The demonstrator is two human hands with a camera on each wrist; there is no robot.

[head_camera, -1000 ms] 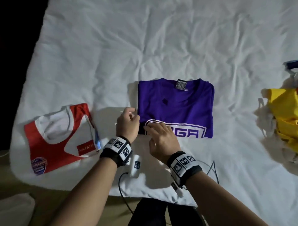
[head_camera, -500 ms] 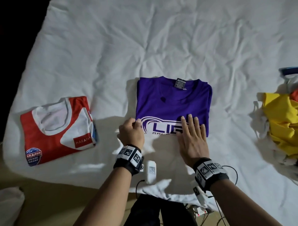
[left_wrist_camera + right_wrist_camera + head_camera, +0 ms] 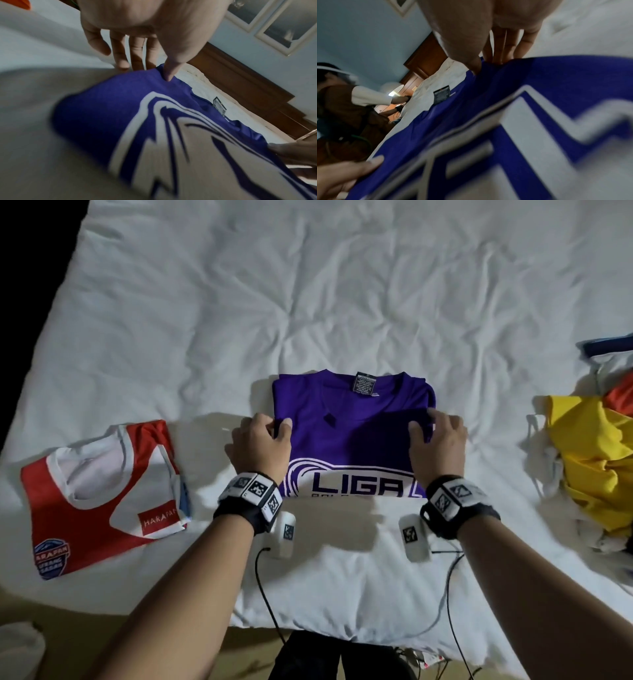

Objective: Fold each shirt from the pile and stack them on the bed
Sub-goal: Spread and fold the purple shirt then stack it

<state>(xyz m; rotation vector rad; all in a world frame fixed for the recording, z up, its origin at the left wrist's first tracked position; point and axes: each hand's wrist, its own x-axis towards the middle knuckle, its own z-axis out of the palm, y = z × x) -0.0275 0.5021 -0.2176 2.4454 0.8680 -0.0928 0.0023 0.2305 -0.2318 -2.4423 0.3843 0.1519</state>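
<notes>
Only in the right wrist view is a bystander [image 3: 342,102] shown. The folded purple shirt's [image 3: 352,436] side edges are pinched by the left hand [image 3: 260,446] and right hand [image 3: 438,443].

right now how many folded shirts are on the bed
2. A purple shirt lies at the middle, the left hand and right hand gripping its side edges. A red and white shirt lies to its left. The unfolded pile on the right may hide more.

The purple shirt [image 3: 352,436] hides both hands' fingertips under its side edges. Its lower lettering is folded under. Right of it, the clothes pile [image 3: 596,460] runs off frame.
</notes>
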